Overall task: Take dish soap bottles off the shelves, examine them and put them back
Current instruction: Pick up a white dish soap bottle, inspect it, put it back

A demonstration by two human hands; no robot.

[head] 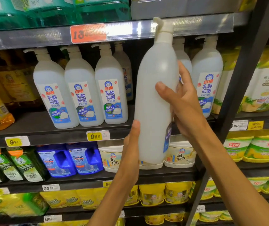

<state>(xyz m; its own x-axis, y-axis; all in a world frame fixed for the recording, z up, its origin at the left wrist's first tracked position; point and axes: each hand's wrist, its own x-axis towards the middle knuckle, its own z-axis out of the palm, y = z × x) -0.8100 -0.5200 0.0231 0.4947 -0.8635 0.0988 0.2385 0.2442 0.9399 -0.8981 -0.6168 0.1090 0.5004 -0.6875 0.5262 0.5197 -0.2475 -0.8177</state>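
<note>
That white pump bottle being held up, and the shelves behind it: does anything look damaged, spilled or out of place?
Nothing looks damaged or spilled. The held bottle is off the shelf, gripped by the right hand and left hand, plain side to the camera, its label only showing at one edge. The matching bottles stand upright with labels forward.

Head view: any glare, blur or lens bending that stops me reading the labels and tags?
Head view: glare streaks the upper shelf rail, blurring the orange price tag; frame edges are soft and bowed; the held bottle shows its plain side, label turned away; the shelved bottles' labels are legible.
</note>
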